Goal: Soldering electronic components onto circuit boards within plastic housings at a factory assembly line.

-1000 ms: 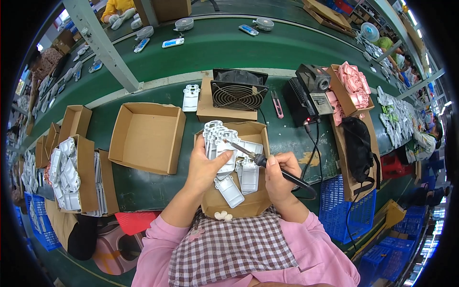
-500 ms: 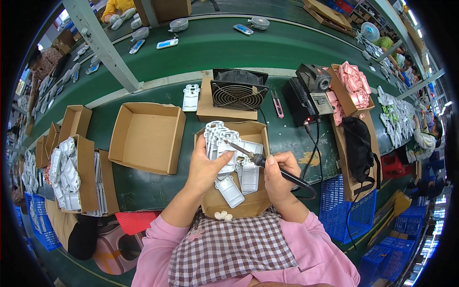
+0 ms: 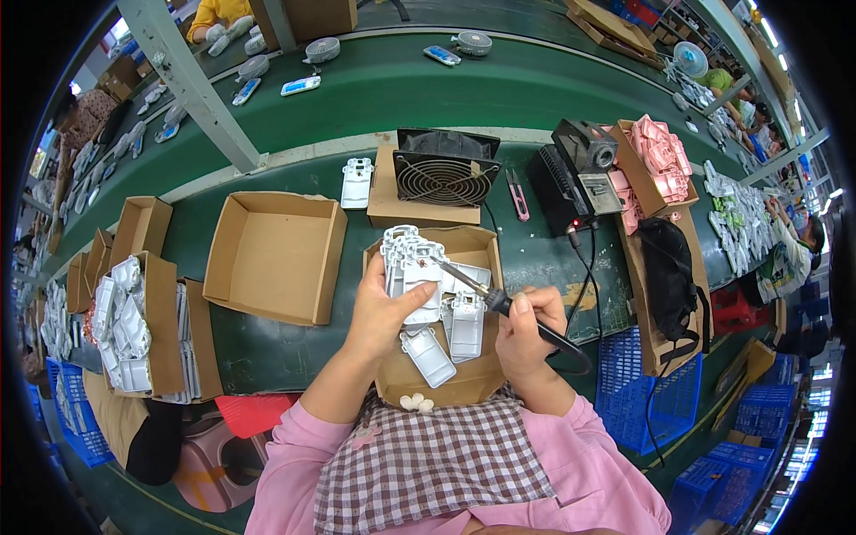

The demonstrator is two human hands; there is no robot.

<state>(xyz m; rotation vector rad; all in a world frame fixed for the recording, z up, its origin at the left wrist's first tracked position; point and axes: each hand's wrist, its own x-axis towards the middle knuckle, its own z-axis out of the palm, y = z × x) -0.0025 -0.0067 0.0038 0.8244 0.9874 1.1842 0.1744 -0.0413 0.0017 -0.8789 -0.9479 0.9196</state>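
My left hand (image 3: pixel 378 312) is closed around several white plastic housings (image 3: pixel 406 272), held together above an open cardboard box (image 3: pixel 477 382). In my right hand (image 3: pixel 530 332) is a soldering iron (image 3: pixel 499 301), gripped by its black handle like a pen. Its metal tip points left at the upper part of the held housings; whether it touches them I cannot tell. Loose white housings (image 3: pixel 430 357) lie in the box below my hands. Small white pieces (image 3: pixel 416 403) sit at its near edge.
A black fan (image 3: pixel 446 174) stands beyond the box, with a pink-handled cutter (image 3: pixel 517 194) and a black soldering station (image 3: pixel 571 178) to its right. At left are an empty cardboard box (image 3: pixel 275 259) and a box of white housings (image 3: pixel 156 330). Small fans (image 3: pixel 473 43) lie on the green conveyor (image 3: pixel 374 89).
The soldering iron and my right hand have shifted slightly right, its tip moving off its earlier spot. Items on the conveyor have moved left. My left hand stays in place.
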